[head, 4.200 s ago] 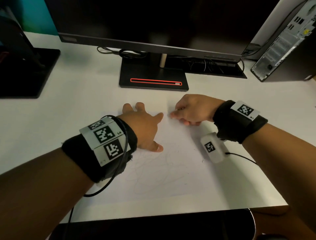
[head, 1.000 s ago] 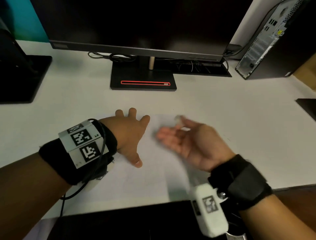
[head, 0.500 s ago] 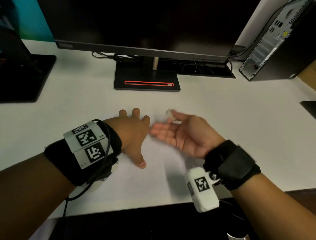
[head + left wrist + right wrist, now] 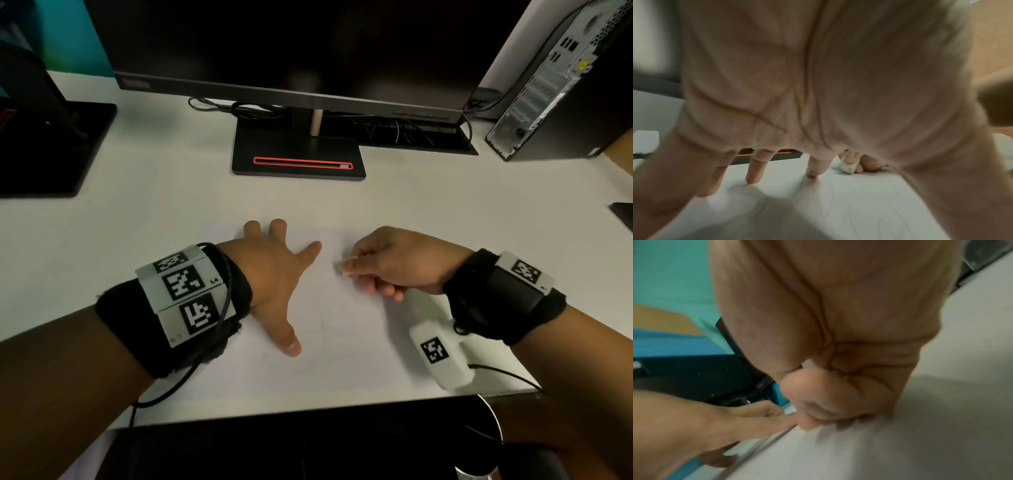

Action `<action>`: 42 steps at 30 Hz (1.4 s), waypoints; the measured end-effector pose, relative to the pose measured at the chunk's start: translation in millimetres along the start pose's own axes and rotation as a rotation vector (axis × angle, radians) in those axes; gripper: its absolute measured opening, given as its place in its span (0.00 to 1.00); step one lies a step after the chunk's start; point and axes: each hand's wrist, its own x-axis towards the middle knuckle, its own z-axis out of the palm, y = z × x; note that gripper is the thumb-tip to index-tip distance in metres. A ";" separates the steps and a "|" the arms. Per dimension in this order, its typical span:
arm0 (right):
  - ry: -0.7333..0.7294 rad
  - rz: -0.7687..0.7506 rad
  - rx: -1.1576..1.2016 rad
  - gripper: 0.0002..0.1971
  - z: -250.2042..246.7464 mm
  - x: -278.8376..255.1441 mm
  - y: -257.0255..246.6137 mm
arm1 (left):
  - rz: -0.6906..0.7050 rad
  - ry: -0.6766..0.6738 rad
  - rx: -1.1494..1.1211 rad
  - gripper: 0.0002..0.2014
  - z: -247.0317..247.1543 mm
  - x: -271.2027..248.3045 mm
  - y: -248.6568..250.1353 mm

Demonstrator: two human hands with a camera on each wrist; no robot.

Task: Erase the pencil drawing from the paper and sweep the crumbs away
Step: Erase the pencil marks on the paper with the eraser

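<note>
A white sheet of paper (image 4: 342, 342) with faint pencil scribbles lies on the white desk (image 4: 154, 212) in front of me. My left hand (image 4: 274, 274) lies flat on the paper's left part, its fingers spread and pressing it down. My right hand (image 4: 383, 267) hovers low over the paper's upper right, palm down, pinching a small white eraser (image 4: 340, 267) between thumb and fingers. The left wrist view shows the spread fingers (image 4: 754, 172) on the paper (image 4: 859, 203) and the eraser (image 4: 846, 167) held just beyond them. The right wrist view is blurred, with only the curled fingers (image 4: 828, 402) visible.
A monitor stands behind the paper on a black base (image 4: 298, 157) with a red-edged slot. A second black stand (image 4: 44, 147) is at the far left, a computer tower (image 4: 561, 78) at the far right. The desk's front edge (image 4: 308, 411) runs just below the paper.
My right hand has turned from palm up, fingers open, to palm down, and now pinches the eraser over the paper. The left hand has stayed pressed on the sheet.
</note>
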 end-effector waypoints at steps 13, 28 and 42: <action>0.181 0.032 -0.116 0.21 -11.7 14.6 -6.1 | 0.017 0.025 0.012 0.74 -0.2 -0.7 -0.7; 0.114 0.038 -0.061 0.20 -1.0 7.5 -6.1 | 0.022 0.033 -0.003 0.74 0.3 -0.7 -1.1; 0.098 0.037 -0.115 0.19 0.4 15.0 -14.7 | 0.018 0.021 0.000 0.74 0.7 -0.3 -1.4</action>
